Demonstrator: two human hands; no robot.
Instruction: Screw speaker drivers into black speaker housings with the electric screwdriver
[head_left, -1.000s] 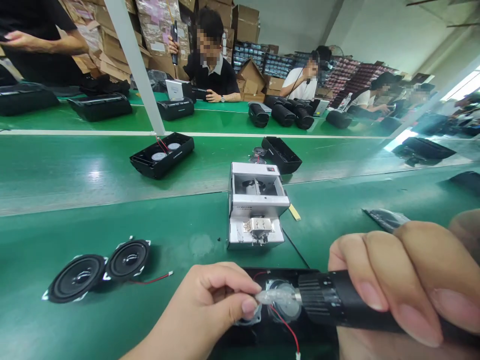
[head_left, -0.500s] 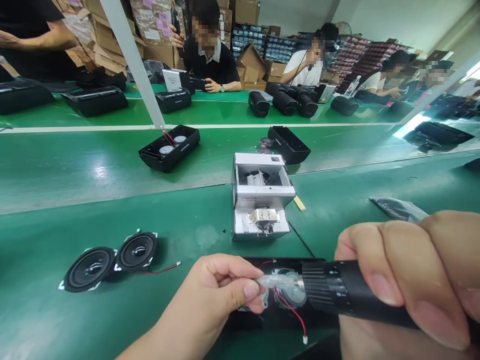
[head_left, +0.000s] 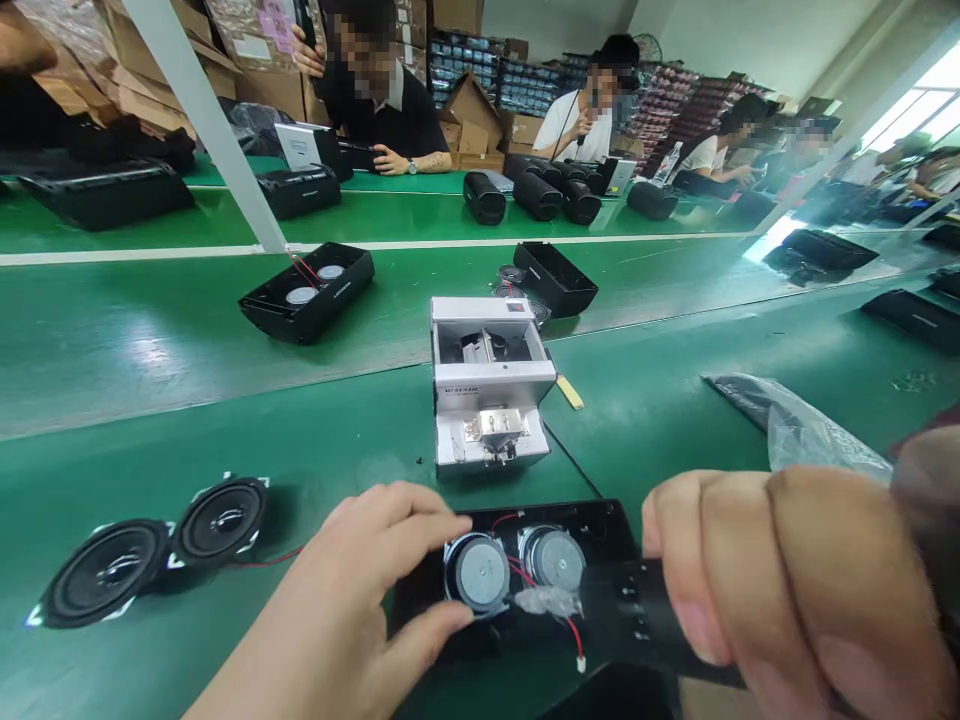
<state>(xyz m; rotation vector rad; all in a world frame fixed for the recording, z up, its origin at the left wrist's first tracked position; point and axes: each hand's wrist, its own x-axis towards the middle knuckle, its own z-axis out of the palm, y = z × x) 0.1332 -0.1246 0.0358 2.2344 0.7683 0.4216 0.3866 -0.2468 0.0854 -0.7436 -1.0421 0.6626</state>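
My right hand [head_left: 795,580] is wrapped around a black electric screwdriver [head_left: 637,605], which points left. Crumpled clear plastic [head_left: 549,600] covers its tip, above a black speaker housing [head_left: 600,525]. Two round speakers with silver-grey backs sit in the housing. My left hand [head_left: 375,590] has its thumb and fingertips on opposite sides of the left speaker [head_left: 480,573]. The right speaker [head_left: 556,560] lies beside it, partly behind the screwdriver. A red wire [head_left: 576,640] with a white plug hangs over the housing's front.
Two loose black speakers [head_left: 150,550] lie at left. A silver-white machine [head_left: 491,385] stands behind the housing, with a yellow strip [head_left: 570,392] beside it. A clear plastic bag [head_left: 810,430] lies at right. Open housings [head_left: 307,292] rest across the bench; people sit beyond.
My left hand has let go of the plastic on the screwdriver's tip and moved left and down onto the left speaker. The screwdriver has shifted slightly left and lower. The view has turned right.
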